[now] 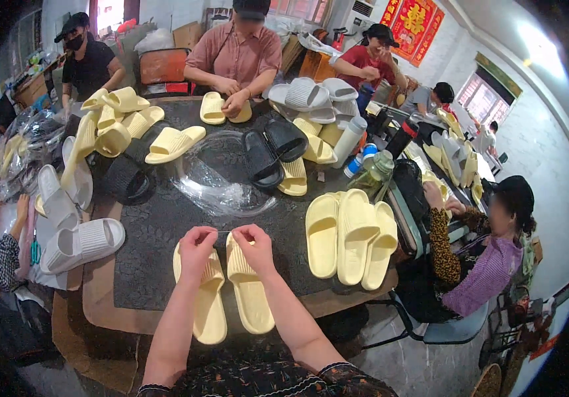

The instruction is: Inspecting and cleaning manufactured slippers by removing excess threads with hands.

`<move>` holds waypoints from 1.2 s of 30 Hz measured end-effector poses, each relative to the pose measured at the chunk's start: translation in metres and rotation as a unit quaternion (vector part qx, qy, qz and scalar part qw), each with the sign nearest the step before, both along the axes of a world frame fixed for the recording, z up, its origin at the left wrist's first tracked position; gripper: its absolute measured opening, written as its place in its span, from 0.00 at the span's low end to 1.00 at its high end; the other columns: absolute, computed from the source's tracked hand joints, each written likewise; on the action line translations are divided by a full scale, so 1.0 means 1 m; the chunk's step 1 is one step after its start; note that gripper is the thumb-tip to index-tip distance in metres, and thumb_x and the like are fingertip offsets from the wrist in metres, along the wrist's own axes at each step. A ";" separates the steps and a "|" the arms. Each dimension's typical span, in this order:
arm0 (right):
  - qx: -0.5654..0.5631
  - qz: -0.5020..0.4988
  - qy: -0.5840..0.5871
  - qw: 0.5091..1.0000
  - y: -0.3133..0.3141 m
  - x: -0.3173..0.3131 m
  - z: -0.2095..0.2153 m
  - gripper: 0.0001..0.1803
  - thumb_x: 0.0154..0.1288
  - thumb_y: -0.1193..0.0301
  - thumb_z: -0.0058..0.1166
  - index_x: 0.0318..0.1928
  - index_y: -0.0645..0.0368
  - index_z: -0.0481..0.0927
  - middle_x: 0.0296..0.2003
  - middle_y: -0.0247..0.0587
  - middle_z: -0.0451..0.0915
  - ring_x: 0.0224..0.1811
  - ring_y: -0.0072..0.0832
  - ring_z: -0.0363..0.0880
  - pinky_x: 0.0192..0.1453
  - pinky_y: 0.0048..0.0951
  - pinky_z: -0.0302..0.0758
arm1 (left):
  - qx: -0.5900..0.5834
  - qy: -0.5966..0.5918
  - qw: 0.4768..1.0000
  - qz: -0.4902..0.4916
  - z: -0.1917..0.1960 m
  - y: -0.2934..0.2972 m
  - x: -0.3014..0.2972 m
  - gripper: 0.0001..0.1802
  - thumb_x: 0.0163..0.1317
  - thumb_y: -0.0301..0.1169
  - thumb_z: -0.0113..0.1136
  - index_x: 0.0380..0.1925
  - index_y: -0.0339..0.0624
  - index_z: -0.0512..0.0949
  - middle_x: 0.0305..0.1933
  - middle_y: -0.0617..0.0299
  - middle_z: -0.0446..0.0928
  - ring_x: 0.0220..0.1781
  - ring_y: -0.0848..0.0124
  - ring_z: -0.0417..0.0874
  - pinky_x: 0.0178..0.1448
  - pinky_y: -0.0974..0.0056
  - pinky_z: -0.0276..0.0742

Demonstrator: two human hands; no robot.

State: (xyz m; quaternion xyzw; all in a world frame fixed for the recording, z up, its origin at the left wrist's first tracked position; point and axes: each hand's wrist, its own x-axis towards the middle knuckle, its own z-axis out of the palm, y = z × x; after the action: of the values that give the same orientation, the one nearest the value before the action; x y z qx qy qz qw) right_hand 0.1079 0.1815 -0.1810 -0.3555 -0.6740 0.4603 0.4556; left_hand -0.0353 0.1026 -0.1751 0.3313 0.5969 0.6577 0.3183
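Observation:
Two pale yellow slippers lie side by side in front of me at the table's near edge, the left slipper (209, 312) and the right slipper (254, 308), toes pointing away. Over the toe of the left one, my left hand (197, 250) is closed with its fingertips pinched. My right hand (256, 247) pinches likewise above the other toe. A thin pale strand (223, 231) runs taut between the fingertips of both hands; its exact kind is too small to make out. My hands partly cover the ribbed straps.
Three yellow slippers (357, 238) stand close on the right. Clear plastic bags (221, 175) and black slippers (262, 159) lie mid-table. Grey slippers (83, 245) and a yellow slipper heap (116, 119) are left. Bottles (349, 142) stand far right. Co-workers (238, 56) surround the table.

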 end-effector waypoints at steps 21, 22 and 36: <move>0.043 0.035 -0.041 0.998 0.000 -0.003 0.001 0.08 0.60 0.70 0.62 0.36 0.61 0.82 0.30 0.33 0.77 0.33 0.19 0.75 0.39 0.23 0.74 | 0.034 -0.054 0.998 0.000 -0.005 0.006 0.001 0.05 0.58 0.27 0.65 0.34 0.39 0.82 0.31 0.68 0.79 0.31 0.82 0.75 0.36 0.75 0.71; 0.068 0.037 -0.056 0.995 0.000 -0.004 0.003 0.08 0.60 0.69 0.62 0.36 0.61 0.82 0.30 0.33 0.78 0.33 0.19 0.75 0.39 0.23 0.73 | 0.035 0.021 0.999 -0.019 -0.008 0.006 0.002 0.05 0.58 0.27 0.64 0.34 0.39 0.82 0.31 0.70 0.79 0.31 0.83 0.74 0.36 0.75 0.70; -0.003 0.019 0.014 1.000 -0.005 -0.007 -0.012 0.08 0.59 0.70 0.63 0.34 0.62 0.81 0.28 0.33 0.79 0.31 0.17 0.75 0.37 0.22 0.72 | 0.020 0.009 0.999 0.048 -0.017 -0.008 -0.004 0.06 0.57 0.25 0.64 0.35 0.37 0.83 0.31 0.69 0.80 0.34 0.83 0.75 0.38 0.75 0.71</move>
State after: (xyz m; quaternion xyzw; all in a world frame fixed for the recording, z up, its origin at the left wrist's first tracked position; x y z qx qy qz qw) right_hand 0.1009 0.1767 -0.1927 -0.3370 -0.6728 0.4762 0.4550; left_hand -0.0389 0.0946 -0.1917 0.3151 0.6015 0.6810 0.2741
